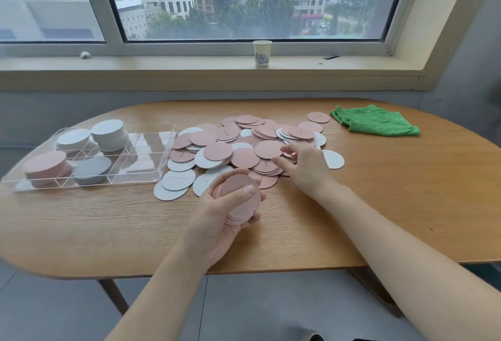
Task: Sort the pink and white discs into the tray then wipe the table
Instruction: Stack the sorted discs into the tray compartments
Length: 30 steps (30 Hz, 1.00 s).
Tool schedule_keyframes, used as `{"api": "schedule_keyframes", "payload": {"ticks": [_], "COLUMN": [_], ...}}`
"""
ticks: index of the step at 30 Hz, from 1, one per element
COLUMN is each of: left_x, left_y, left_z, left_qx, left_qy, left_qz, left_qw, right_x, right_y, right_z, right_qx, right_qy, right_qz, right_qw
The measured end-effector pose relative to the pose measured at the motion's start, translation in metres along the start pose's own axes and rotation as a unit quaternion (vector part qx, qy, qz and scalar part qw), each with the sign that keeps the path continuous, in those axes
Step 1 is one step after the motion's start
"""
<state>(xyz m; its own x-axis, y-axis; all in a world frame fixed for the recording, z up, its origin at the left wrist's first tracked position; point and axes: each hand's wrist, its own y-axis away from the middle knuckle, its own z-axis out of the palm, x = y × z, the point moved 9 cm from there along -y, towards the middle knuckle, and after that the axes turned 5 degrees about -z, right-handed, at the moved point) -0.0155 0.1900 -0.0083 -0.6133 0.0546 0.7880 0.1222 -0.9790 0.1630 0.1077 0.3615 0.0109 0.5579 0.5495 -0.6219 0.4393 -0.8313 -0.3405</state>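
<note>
You sat in what looked like an upper-floor office or apartment room in a city. At twelve o'clock a wide window [244, 1] showed high-rise blocks and treetops below. A paper cup [262, 52] stood on the sill [189, 65]. You worked at a rounded wooden table [108, 226], over grey floor tiles [40, 313] at six o'clock, with grey walls either side.

Soft overcast daylight from the window [244, 1], faint shadows, wide-angle bowing and slight blur at edges.
</note>
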Motion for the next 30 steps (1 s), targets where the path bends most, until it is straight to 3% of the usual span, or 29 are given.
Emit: {"api": "schedule_keyframes", "payload": {"ticks": [6, 11, 15, 22, 30], "left_x": [0.005, 0.008, 0.006, 0.007, 0.006], "left_y": [0.008, 0.010, 0.011, 0.013, 0.010], "left_z": [-0.008, -0.014, -0.015, -0.015, -0.019], "left_qx": [-0.008, -0.016, -0.014, -0.009, -0.003], "left_qy": [-0.017, -0.016, -0.012, -0.006, -0.002], "left_qz": [-0.003, -0.002, -0.005, -0.003, -0.007], "left_qw": [1.000, 1.000, 1.000, 1.000, 1.000], "right_x": [0.008, 0.012, 0.013, 0.009, 0.010], "right_y": [-0.033, -0.044, -0.052, -0.054, -0.056], "right_z": [0.021, 0.033, 0.036, 0.037, 0.035], "right_qx": [-0.006, -0.027, -0.051, 0.000, 0.007], "right_qy": [0.100, 0.002, -0.012, -0.010, -0.128], "right_qz": [0.054, 0.116, 0.151, 0.161, 0.135], "right_qw": [0.994, 0.993, 0.987, 0.987, 0.982]}}
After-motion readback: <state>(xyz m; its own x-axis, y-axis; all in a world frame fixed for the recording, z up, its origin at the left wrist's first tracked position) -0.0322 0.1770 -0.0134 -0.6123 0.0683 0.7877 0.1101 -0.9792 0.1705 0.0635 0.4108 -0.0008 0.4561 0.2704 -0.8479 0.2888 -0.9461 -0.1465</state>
